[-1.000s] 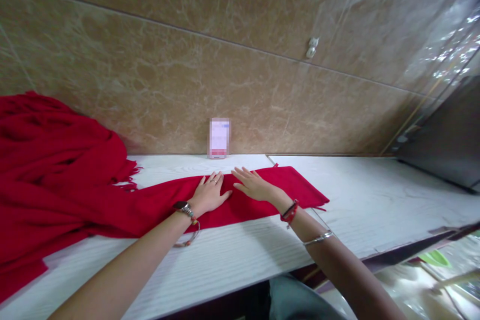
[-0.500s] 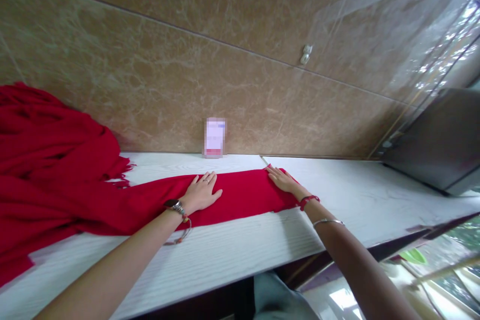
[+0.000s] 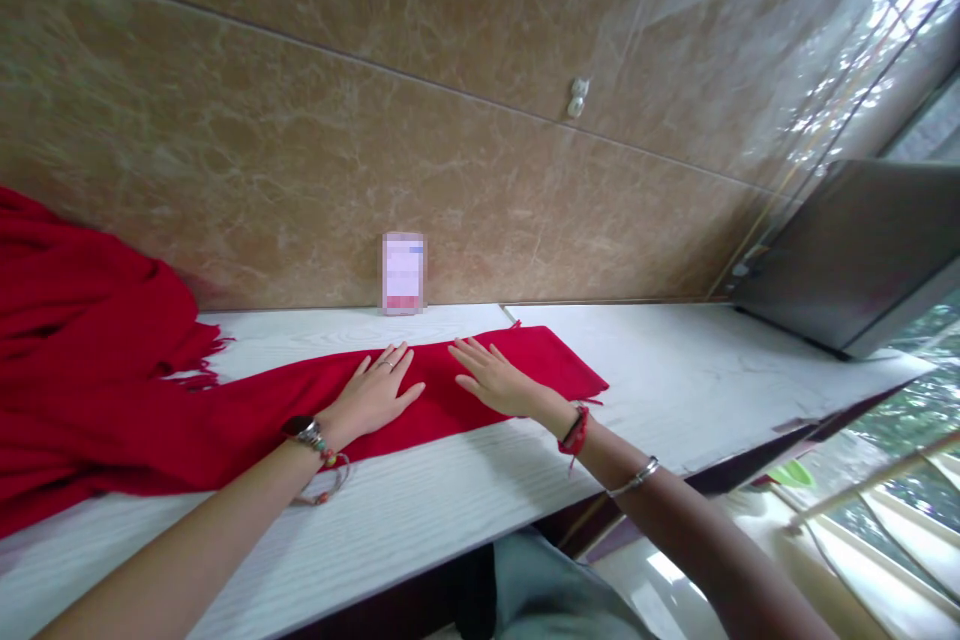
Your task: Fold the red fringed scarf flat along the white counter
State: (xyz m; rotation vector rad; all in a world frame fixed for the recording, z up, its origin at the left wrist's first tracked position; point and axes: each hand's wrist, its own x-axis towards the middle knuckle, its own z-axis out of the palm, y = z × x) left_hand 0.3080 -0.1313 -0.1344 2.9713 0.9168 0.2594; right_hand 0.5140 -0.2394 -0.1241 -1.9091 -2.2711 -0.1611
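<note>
A red fringed scarf [image 3: 442,407] runs as a flat, folded strip along the white counter. At the left it is gathered into a loose heap with tassels showing. My left hand [image 3: 375,395] lies on the middle of the strip, palm down and fingers spread. To its right, my right hand [image 3: 496,380] is stretched out flat over the strip, its fingertips pointing toward the left hand. Neither hand grasps the cloth. The strip's right end shows past my right hand, with a few threads at its corners.
On the white counter [image 3: 645,385], a blurred-out phone-like object [image 3: 403,275] leans against the brown marbled wall [image 3: 300,170]. A small white hook [image 3: 577,97] is fixed to the wall. A dark grey box-shaped object [image 3: 855,255] stands at the right end.
My right hand has moved left from the strip's right end, nearer my left hand. The strip's end is now uncovered. The view has shifted slightly; my left hand stays on the scarf.
</note>
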